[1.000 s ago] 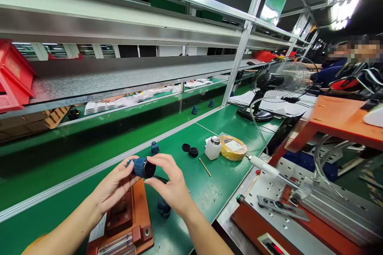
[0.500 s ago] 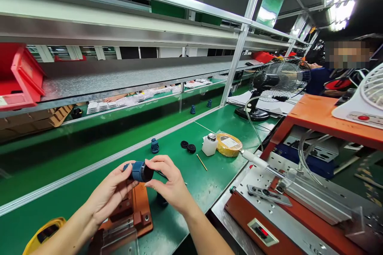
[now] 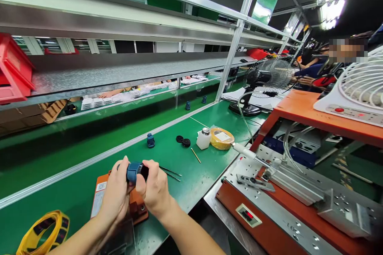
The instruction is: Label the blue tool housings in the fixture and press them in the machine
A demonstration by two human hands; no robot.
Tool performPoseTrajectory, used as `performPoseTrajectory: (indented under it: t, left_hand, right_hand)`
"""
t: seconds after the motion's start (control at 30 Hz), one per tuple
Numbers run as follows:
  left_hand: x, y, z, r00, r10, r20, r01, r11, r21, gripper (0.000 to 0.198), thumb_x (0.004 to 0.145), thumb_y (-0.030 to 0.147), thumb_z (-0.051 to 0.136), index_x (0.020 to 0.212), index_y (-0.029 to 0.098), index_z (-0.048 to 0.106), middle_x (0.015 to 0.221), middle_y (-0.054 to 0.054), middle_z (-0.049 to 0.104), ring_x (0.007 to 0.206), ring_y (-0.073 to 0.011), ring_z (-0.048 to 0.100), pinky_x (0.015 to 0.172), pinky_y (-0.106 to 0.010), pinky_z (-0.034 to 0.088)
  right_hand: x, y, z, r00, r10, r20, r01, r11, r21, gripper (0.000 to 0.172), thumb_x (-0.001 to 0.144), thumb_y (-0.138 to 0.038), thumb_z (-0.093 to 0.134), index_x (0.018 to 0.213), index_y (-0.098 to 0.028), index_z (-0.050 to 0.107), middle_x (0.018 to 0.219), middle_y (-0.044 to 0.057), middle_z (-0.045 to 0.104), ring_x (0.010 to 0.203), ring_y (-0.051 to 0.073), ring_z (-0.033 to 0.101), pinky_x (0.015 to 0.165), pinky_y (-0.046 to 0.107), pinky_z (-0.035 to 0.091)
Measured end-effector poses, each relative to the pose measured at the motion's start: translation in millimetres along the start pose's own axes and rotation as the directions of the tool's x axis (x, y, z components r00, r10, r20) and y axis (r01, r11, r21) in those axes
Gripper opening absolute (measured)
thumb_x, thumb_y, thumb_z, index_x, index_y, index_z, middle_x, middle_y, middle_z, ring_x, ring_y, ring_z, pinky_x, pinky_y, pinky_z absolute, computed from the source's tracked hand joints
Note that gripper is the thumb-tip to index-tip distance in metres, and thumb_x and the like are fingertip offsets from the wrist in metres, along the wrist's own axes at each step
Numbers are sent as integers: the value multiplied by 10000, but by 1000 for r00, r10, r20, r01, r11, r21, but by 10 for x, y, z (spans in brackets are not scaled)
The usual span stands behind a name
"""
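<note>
Left hand (image 3: 116, 189) and right hand (image 3: 154, 187) curl fingers around a blue capped cylinder (image 3: 134, 172); white bottle (image 3: 203, 140) beyond, contents unseen

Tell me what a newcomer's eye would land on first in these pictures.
The eye goes first to the left hand and right hand at bottom centre, gripping a blue-and-black cylindrical part above the green workbench. Next come the black desk fan at the bench's far end and the white fan on the orange table at right. The red bin at upper left also stands out.
</note>
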State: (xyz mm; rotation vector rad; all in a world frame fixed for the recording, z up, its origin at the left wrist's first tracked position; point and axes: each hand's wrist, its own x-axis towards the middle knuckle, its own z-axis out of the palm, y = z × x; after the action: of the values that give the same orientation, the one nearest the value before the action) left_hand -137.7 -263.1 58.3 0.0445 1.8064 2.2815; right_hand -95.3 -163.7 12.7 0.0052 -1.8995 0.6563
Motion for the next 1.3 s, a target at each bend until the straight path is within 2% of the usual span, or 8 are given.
performPoseTrajectory:
  t: [0.07,0.23,0.33,0.4,0.57,0.97,1.1,1.3]
  left_hand:
    - [-58,-53,3,970,238,-53,-225,956,186,397,852,612,632,878,218,586,809,31,564,696,-127,524,601,-219,468]
    - [-40,-49,-96,687,717,122,-665,551,505,284,930,503,561,924,219,575,882,-2,608,804,-162,580,755,-268,474]
    - [152,53,-204,741,622,252,-634,527,565,281,934,512,547,943,233,580,861,15,601,728,-153,561,685,-260,463]
    - [324,90,-294,785,537,308,-590,499,634,298,932,536,545,958,243,586,852,25,598,690,-151,547,662,-263,457]
    - [780,-104,-363,739,440,510,-659,311,685,286,942,513,540,993,237,593,957,-5,642,851,-195,615,806,-319,482]
    - [1764,-788,699,688,204,696,-719,64,692,241,956,328,636,1125,157,645,1188,-80,651,1005,-212,652,876,-426,555]
    - [1871,-936,819,706,135,695,-703,16,711,285,952,332,649,1179,159,636,1205,-84,653,1010,-218,664,863,-427,573]
    - [1849,-895,802,706,130,696,-705,28,709,371,952,321,649,1288,176,589,1292,-101,618,1077,-243,651,899,-459,568]
  right_hand:
    - [-80,-81,32,989,147,13,-147,986,75,330,1036,-428,338,1162,-160,484,882,104,678,717,241,677,636,360,559]
    - [-80,-57,-86,886,392,246,-463,764,450,383,1045,-516,295,1161,-194,467,822,34,643,700,179,652,654,299,534]
    - [-15,212,-289,829,352,434,-540,707,457,406,1059,-521,294,1127,-210,547,905,38,664,783,160,656,718,287,530]
    - [-53,420,-406,824,349,446,-502,815,289,346,1044,-493,402,1113,-223,607,1050,62,666,992,196,634,876,340,514]
    - [-401,685,-387,700,267,663,-303,951,-63,498,809,-251,801,1269,-277,611,1303,76,607,1195,277,557,1005,422,480]
    - [371,1802,237,682,562,469,-410,824,-391,396,820,-179,785,1178,-149,620,1169,119,642,1119,283,599,1001,469,472]
    - [378,1961,382,663,576,478,-417,815,-403,361,921,-281,699,1246,-158,601,1249,91,620,1146,265,604,994,493,495]
    - [249,1902,270,706,563,429,-460,826,-326,801,749,-40,722,1482,-140,416,1374,188,560,1296,310,538,1070,451,453]
